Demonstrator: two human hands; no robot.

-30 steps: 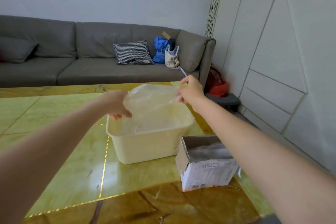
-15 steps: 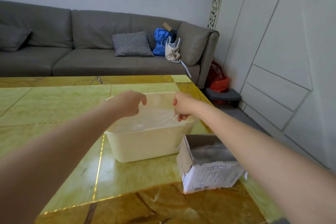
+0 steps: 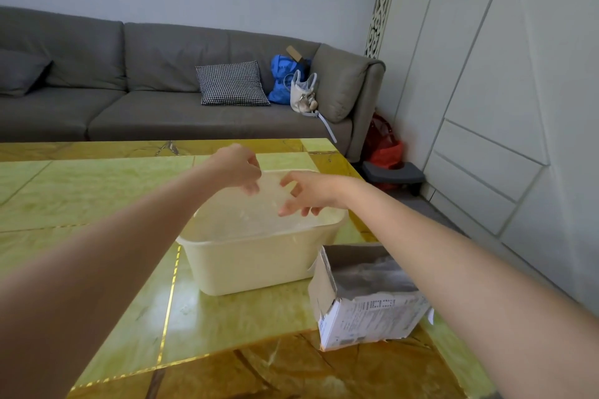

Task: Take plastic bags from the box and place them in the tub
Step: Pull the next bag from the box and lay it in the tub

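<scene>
We judge plastic bag [image 3: 259, 217] in tub [image 3: 256, 262] light, limp, slippery; pinch edge. Left hand [image 3: 241, 168] curled, maybe empty; right hand [image 3: 303, 193] spread.

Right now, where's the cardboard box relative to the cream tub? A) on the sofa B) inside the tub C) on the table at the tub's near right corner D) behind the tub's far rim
C: the cardboard box stands open-topped on the table, just off the near right corner of the tub, with crumpled plastic showing inside it.
</scene>
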